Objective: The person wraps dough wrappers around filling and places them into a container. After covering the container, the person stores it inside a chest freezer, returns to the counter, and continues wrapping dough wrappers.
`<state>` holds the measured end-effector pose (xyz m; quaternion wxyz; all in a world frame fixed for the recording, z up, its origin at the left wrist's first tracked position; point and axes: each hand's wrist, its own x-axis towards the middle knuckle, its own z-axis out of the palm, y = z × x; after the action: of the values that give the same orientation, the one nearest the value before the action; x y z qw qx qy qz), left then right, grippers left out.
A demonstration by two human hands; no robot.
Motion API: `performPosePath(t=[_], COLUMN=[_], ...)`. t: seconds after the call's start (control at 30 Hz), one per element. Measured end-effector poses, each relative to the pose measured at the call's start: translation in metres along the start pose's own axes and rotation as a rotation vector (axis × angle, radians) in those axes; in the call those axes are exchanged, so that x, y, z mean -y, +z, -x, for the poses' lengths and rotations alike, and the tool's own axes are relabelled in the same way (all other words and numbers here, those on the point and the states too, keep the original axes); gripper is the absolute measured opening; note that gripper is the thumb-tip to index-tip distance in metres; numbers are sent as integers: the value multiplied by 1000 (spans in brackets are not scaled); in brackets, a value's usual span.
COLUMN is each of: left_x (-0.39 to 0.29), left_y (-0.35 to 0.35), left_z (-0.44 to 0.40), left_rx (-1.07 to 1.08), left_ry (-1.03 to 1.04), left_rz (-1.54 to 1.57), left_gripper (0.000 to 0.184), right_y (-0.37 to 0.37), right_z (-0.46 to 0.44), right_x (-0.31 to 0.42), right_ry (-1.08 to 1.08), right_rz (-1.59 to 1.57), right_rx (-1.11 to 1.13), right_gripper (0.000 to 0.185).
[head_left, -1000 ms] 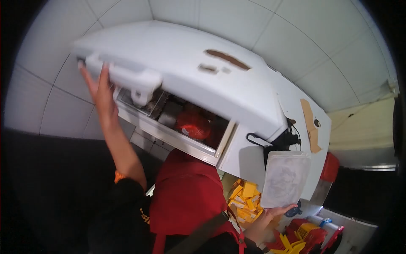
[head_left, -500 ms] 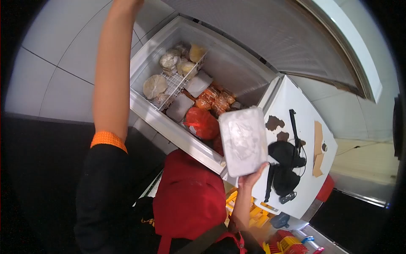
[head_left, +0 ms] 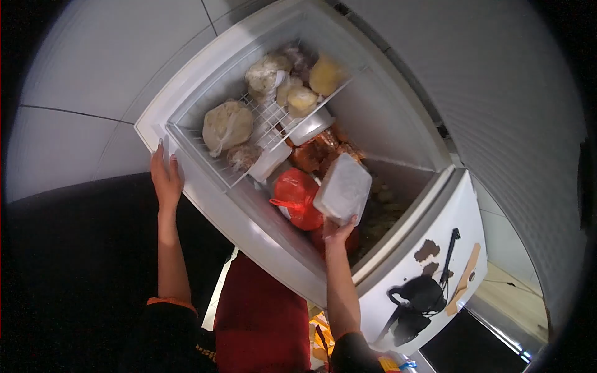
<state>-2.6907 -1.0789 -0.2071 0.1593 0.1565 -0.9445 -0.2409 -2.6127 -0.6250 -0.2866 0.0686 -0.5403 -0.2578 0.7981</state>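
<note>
My right hand (head_left: 339,231) grips the lower edge of a frosted, whitish plastic food container (head_left: 344,189) and holds it tilted inside the chest freezer (head_left: 273,264). Close beside the container is a red plastic bag (head_left: 296,198), tied shut around its contents. On the freezer's left corner rests my left hand (head_left: 166,180), fingers stretched out over the rim and nothing in them. A white wire basket (head_left: 272,118) in the freezer carries several bagged foods, among them a round pale bag (head_left: 228,126) and a yellowish one (head_left: 324,76).
The raised freezer lid (head_left: 485,93) stands to the right. Below the basket lie another pale container (head_left: 311,127) and orange-brown wrapped packs (head_left: 311,154). A black bag with straps (head_left: 420,295) and a brown cardboard strip (head_left: 465,280) lie on the white side surface (head_left: 385,311).
My right hand has moved the container from over the freezer's right edge down into the freezer. My left hand has come down from the top of the view onto the rim. The view is closer.
</note>
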Motion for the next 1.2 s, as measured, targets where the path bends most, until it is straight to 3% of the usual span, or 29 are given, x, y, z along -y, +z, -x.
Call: performPosePath(t=[0.07, 0.13, 0.17, 0.2, 0.27, 0.33, 0.4, 0.47, 0.5, 0.63, 0.7, 0.73, 0.8, 0.83, 0.9, 1.0, 1.03, 1.1, 1.2], left_x=[17, 4, -10, -8, -6, -9, -12, 1, 5, -1, 3, 3, 2, -2, -10, -6, -4, -4, -10], left_y=[22, 29, 24, 22, 26, 26, 26, 25, 27, 29, 27, 27, 27, 27, 31, 29, 27, 26, 28], left_z=[13, 17, 13, 11, 14, 15, 14, 14, 15, 14, 13, 12, 12, 13, 13, 14, 14, 12, 12], left_rx=[43, -18, 1, 34, 3, 19, 39, 54, 42, 56, 65, 65, 95, 108, 104, 102, 114, 121, 92], left_ry=[52, 33, 11, 17, -55, -40, -50, -55, -58, -88, -80, -74, -2, -15, -33, -75, -57, -39, -117], left_rz=[-112, -204, -218, -230, -163, -151, -125, -97, -85, -97, -100, -102, -123, -133, -114, -90, -124, -167, -155], left_gripper=[50, 53, 55, 55, 55, 55, 54, 53, 54, 55, 55, 55, 54, 54, 54, 53, 54, 54, 56], right_y=[-3, -44, -30, -35, -41, -71, -53, -48, -56, -92, -96, -86, -21, 8, 58, 64, 72, 71, 39], right_z=[-46, -129, -134, -158, -200, -258, -269, -287, -309, -389, -409, -402, -354, -333, -312, -371, -378, -382, -431], right_x=[-8, -21, -23, -25, -36, -47, -54, -61, -63, -107, -128, -135, -124, -129, -159, -246, -261, -284, -350], right_ry=[-69, -74, -142, -94, -110, 14, -30, -64, 21, -62, 35, 9, -12, -6, -749, -428, -225, -147, -194], right_rz=[40, 97, 107, 143, 70, -5, -66, -87, -190, -140, 51, -1, 62, 63, 688, 878, 1079, 1088, 1260], right_rx=[149, 190, 210, 65, 57, 144, -11, -1, 39, -70, -186, -173, -454, -453, -348, 62, 43, 115, 11], right_gripper=[84, 84, 84, 87, 89, 88, 85, 76, 70, 56, 46, 38, 39, 39, 39, 47, 53, 56, 61])
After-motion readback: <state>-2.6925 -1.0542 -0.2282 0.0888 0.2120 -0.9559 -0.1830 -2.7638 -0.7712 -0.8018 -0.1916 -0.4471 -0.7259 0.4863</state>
